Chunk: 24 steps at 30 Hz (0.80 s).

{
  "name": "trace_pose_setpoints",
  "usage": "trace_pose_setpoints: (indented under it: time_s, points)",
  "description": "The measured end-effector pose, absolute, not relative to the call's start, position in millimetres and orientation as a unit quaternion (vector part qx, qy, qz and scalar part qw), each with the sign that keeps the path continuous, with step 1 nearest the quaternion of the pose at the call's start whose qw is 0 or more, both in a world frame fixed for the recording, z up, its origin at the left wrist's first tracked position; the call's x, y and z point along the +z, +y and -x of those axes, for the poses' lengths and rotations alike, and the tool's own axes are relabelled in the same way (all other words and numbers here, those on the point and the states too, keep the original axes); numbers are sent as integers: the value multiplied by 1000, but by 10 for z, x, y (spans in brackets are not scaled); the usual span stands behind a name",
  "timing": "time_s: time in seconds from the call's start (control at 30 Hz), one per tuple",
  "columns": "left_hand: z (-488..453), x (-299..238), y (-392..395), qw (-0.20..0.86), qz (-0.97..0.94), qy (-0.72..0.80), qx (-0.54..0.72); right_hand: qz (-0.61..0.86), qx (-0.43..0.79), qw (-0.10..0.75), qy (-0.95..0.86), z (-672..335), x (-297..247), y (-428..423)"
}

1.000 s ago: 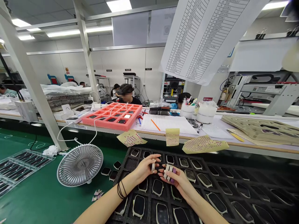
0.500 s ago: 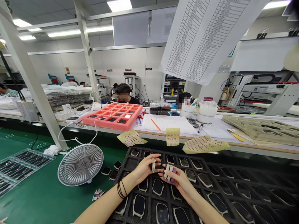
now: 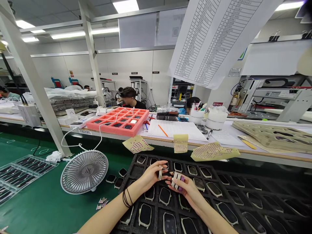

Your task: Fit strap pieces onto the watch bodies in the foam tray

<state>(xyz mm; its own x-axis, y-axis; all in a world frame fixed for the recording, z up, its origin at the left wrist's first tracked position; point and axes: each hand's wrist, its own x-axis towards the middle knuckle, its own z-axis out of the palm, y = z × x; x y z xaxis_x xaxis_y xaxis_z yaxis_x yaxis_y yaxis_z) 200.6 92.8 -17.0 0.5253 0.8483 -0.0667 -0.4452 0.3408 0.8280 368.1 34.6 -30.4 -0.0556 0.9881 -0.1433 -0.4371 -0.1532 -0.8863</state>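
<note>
My left hand [image 3: 151, 175] and my right hand [image 3: 184, 187] meet over a black compartment tray [image 3: 246, 195] holding several dark oval glass pieces with white rims [image 3: 164, 195]. Both hands pinch one small dark piece [image 3: 168, 175] between them. White and purple finger cots cover my fingertips. A black band is round my left wrist.
A small white fan [image 3: 84, 171] lies on the green mat to the left, with loose dark pieces [image 3: 114, 180] beside it. Clear trays [image 3: 21, 170] sit at far left. A red tray [image 3: 119, 122], papers, yellow sticker sheets [image 3: 214, 151] and seated people are beyond the bench edge.
</note>
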Motion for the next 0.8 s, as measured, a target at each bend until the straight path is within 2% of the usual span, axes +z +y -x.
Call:
trace_pose_setpoints:
  time_s: [0.8]
  points:
    - [-1999, -256, 962, 747, -444, 268, 416, 392, 646, 554, -350, -3715, -370, 367]
